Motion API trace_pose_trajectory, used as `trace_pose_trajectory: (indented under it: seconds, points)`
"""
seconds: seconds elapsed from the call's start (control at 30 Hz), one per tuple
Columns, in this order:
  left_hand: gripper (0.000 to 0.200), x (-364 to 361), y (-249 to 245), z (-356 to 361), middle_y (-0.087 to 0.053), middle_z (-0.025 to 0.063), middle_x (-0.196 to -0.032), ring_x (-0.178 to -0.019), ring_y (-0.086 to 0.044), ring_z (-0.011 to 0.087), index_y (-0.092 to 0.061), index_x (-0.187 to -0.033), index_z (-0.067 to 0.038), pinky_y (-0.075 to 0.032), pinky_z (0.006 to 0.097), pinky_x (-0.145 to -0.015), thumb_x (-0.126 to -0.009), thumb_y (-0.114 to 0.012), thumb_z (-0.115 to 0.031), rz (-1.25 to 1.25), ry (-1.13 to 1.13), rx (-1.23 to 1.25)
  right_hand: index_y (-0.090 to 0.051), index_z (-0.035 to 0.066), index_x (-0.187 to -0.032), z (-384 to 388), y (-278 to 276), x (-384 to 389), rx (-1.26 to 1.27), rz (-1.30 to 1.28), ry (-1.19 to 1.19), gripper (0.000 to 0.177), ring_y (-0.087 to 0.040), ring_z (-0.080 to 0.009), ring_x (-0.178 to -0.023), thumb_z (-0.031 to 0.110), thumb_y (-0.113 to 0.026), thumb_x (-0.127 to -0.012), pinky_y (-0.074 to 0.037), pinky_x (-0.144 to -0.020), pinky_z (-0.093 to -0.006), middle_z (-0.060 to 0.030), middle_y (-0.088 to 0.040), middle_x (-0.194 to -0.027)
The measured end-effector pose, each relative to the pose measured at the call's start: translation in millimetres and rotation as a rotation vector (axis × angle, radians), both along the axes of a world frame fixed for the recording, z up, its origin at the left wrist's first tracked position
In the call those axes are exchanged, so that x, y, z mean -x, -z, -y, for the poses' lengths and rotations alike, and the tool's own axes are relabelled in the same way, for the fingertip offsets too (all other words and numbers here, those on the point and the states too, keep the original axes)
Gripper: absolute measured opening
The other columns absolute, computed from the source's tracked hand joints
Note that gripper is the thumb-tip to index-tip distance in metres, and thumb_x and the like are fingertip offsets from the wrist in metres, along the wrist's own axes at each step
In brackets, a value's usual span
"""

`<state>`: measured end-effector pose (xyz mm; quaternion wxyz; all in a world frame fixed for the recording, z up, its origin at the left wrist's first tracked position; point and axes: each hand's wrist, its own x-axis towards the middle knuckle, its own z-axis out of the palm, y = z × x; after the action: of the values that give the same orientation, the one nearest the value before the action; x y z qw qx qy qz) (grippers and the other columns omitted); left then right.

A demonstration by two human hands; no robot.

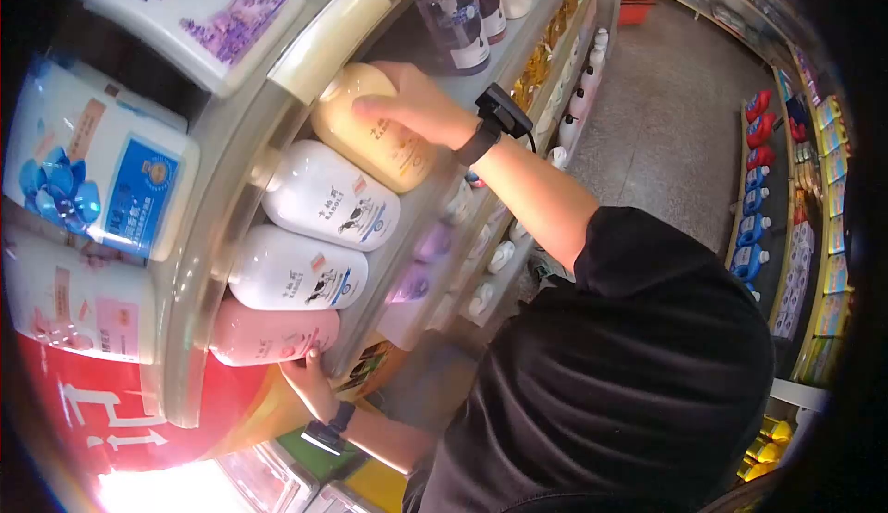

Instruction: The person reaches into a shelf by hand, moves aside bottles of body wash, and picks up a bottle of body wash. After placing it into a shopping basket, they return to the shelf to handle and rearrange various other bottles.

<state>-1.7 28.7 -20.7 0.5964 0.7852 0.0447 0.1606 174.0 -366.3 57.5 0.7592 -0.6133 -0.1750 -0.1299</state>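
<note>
My right hand point(407, 106) is wrapped round the upper part of a cream-yellow toiletry bottle point(393, 152), its thumb on the front. Two white bottles of the same shape, one point(333, 200) above the other point(301, 272) in the picture, stand beside it in the row. A pink bottle point(277, 333) ends the row. At that bottle's outer side is my left hand point(310, 388), thumb showing at its edge and the other fingers partly hidden. Each wrist carries a dark band with a small device. The tops of these bottles are hidden by the shelf edge.
A shelf edge point(240, 134) runs close over the row, with large white bottles point(102, 157) on it. Dark-labelled pump bottles point(453, 18) stand farther along. Across the aisle floor point(661, 124) are shelves with blue jugs point(751, 228). A red basket point(635, 2) sits far off.
</note>
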Motion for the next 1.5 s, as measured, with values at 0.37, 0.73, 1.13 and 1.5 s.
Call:
trace_pose_trajectory:
  seconds: [0.37,0.73,1.13,1.5]
  points:
    - [0.051,43.4,-6.6,19.0,-0.055,0.0167,-0.113,-0.109,-0.054,0.0290,-0.050,-0.125,0.007,-0.048,0.0435,-0.094,-0.097,-0.057,-0.036,0.324,-0.528,-0.536,-0.056,-0.001,-0.131,44.7,50.2,63.7,0.018,0.215,0.443,0.056,-0.061,-0.0236,-0.118,0.032,-0.073,-0.090,-0.048,-0.103,-0.0385,-0.0150,-0.061,-0.129]
    - [0.038,39.5,-38.9,371.0,-0.044,0.0066,-0.085,-0.077,-0.043,0.0215,-0.052,-0.094,-0.004,-0.036,0.0347,-0.068,-0.098,-0.050,-0.042,0.841,0.407,0.405,-0.067,-0.001,-0.111,281.4,165.4,198.2,0.071,-0.201,0.367,0.021,-0.069,-0.0150,-0.093,0.014,-0.064,-0.096,-0.053,-0.080,-0.0297,-0.0091,-0.071,-0.100]
    - [0.027,-30.4,-134.3,702.0,-0.063,0.0050,-0.118,-0.114,-0.060,0.0168,-0.061,-0.121,-0.004,-0.049,0.0308,-0.104,-0.096,-0.053,0.000,-0.030,1.844,1.383,-0.066,0.000,-0.111,511.8,160.1,276.8,0.358,-0.291,0.871,0.021,-0.070,-0.0199,-0.091,0.012,-0.065,-0.095,-0.054,-0.080,-0.0332,-0.0111,-0.072,-0.099]
    - [0.016,-164.8,-145.5,964.7,-0.066,0.0064,-0.104,-0.097,-0.064,0.0186,-0.068,-0.099,-0.006,-0.055,0.0303,-0.088,-0.096,-0.053,0.000,-0.246,2.256,1.469,-0.068,0.000,-0.110,714.6,163.9,197.7,0.342,-0.447,1.161,0.022,-0.070,-0.0210,-0.090,0.015,-0.066,-0.093,-0.054,-0.079,-0.0323,-0.0132,-0.071,-0.102]
